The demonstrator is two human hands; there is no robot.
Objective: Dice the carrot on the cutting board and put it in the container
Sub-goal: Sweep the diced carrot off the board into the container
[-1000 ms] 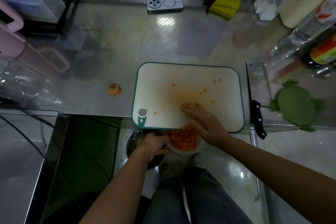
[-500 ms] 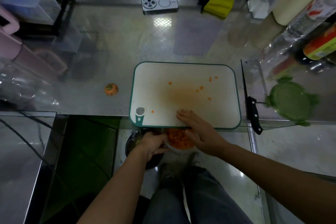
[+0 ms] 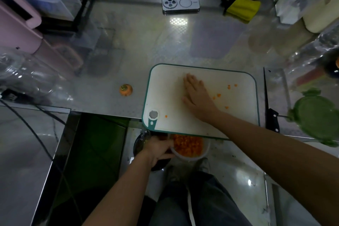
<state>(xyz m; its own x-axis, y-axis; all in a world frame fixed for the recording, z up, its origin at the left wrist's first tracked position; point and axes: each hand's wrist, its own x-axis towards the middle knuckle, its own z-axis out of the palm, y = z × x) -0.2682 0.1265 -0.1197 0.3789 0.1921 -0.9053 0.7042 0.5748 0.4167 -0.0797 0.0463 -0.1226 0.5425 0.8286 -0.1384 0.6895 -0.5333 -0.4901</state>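
Container [image 3: 191, 157] in left hand [image 3: 158, 149], below board [image 3: 165, 82]

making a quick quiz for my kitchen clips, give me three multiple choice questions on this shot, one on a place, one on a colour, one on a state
1. Where does the knife lie relative to the cutting board?
A on it
B on the counter to its right
C to its left

2. What colour is the lid beside the knife?
A pink
B yellow
C green

3. How is the right hand?
A flat on the cutting board, fingers straight
B gripping the knife
C curled round the lid

Answers:
1 B, the knife rests on the counter past the board's right edge.
2 C, the round lid is green.
3 A, its palm lies on the board and it holds nothing.
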